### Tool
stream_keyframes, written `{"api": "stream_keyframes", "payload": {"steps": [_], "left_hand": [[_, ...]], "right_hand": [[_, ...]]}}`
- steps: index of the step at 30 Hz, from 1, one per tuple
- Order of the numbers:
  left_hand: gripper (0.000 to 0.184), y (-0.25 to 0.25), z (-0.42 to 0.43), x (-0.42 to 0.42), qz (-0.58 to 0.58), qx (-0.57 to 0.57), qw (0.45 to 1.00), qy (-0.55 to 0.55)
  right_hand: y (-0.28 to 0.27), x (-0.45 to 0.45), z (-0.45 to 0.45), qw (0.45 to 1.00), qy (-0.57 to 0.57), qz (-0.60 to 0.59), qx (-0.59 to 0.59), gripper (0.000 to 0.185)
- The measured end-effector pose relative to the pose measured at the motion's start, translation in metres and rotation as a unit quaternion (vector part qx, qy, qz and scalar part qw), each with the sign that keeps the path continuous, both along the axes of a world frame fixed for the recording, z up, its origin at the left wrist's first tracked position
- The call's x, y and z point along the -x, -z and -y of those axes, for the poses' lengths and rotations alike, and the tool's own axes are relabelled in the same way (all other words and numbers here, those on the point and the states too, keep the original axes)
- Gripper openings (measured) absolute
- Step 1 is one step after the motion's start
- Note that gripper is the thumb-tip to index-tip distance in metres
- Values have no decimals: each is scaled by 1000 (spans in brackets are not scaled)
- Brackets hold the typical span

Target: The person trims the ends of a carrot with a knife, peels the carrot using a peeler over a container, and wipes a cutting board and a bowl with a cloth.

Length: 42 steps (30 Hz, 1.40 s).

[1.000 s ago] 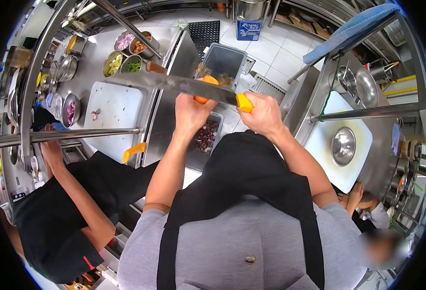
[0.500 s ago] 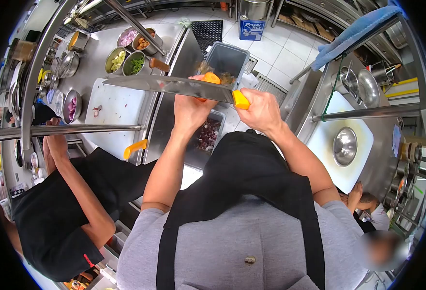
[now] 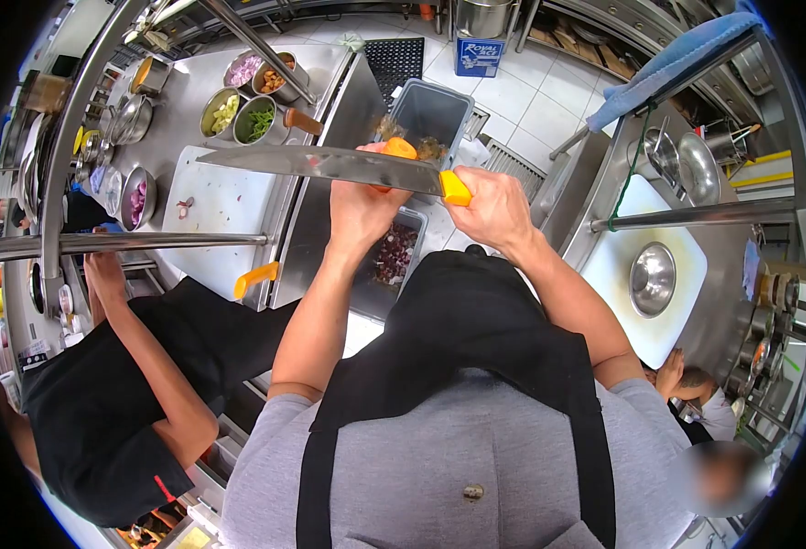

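Note:
My right hand (image 3: 492, 209) is closed around the yellow handle (image 3: 456, 188) of a large kitchen knife. The long, wide blade (image 3: 302, 163) points left, crossing over my left hand (image 3: 362, 206). That hand is wrapped around a bright orange object (image 3: 399, 148) with a rounded end; the blade and fingers hide most of it, and I cannot tell its kind. Both hands are held up in front of my body. Below and beyond them are a grey bin (image 3: 432, 108) and a tub (image 3: 397, 258) with dark red and white scraps.
On the left steel counter are a white cutting board (image 3: 215, 203), pots of cut vegetables (image 3: 258, 123) and an orange handle (image 3: 256, 279). A co-worker in a black apron (image 3: 101, 412) stands close at left. At right, a metal bowl (image 3: 652, 279) rests on another board. Steel rails (image 3: 156, 244) flank me.
Almost nothing differs. The knife and both my hands hold nearly the same position, and the view shifts only slightly. The co-worker's hands at left have moved a little.

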State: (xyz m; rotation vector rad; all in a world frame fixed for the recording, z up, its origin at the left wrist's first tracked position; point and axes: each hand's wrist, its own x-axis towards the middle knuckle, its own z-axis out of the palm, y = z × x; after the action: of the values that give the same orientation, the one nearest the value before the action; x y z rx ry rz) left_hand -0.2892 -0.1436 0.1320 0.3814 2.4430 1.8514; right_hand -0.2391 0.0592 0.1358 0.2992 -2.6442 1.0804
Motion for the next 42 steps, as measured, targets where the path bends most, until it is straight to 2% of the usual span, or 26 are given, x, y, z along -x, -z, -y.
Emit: {"api": "stream_keyframes", "payload": {"steps": [4,8,11,14,15,16,17,20,22,24,25,26,27,28,30,31,42], "left_hand": [[45,-5,-1,-1,-12,51,999,-5],[45,-2,-2,-2,3,16,1000,-2],[47,0,-1,-2,-38,56,998,3],[42,-3,-2,-6,-29,28,999,-16],[40,-12,-3,-8,-104,103,989,-19],[39,-20,-4,-9,-177,177,968,-20],[38,-26,-6,-11,-165,143,976,-15],[38,-35,-7,-10,-162,122,979,-26],[37,-36,-7,-8,-156,130,978,-38],[36,-36,-6,-8,-149,137,978,-47],[36,-38,-6,-8,-100,177,978,-53],[35,-39,-5,-7,-51,217,973,-58],[36,-30,-2,-6,-62,212,974,-48],[36,-23,-2,-4,-62,212,974,-45],[39,-16,-3,-1,-190,178,965,-35],[42,-13,-2,1,-185,187,965,-28],[45,-22,-4,-2,-176,168,970,-23]], "right_hand": [[2,0,-2,1000,-1,0,-2,15],[6,2,-3,1000,1,-12,-23,20],[9,2,-5,1000,-8,-6,-29,19],[19,6,-9,1000,1,7,-18,20],[29,12,-15,1000,2,7,-17,20],[41,21,-23,996,30,72,-37,21],[51,24,-30,987,57,135,-58,22],[59,25,-42,981,92,163,-49,22],[38,15,-37,977,88,188,-58,23],[13,5,-24,984,82,153,30,22],[4,2,-19,984,82,153,30,22],[-3,-1,-14,994,41,85,48,20],[-6,-2,-9,998,1,17,67,20],[-6,-2,-6,998,4,17,68,20],[-6,0,-2,1000,-17,-24,8,18],[-5,2,-3,999,-23,-38,-8,18],[-5,6,-1,999,-21,-32,5,16]]}}
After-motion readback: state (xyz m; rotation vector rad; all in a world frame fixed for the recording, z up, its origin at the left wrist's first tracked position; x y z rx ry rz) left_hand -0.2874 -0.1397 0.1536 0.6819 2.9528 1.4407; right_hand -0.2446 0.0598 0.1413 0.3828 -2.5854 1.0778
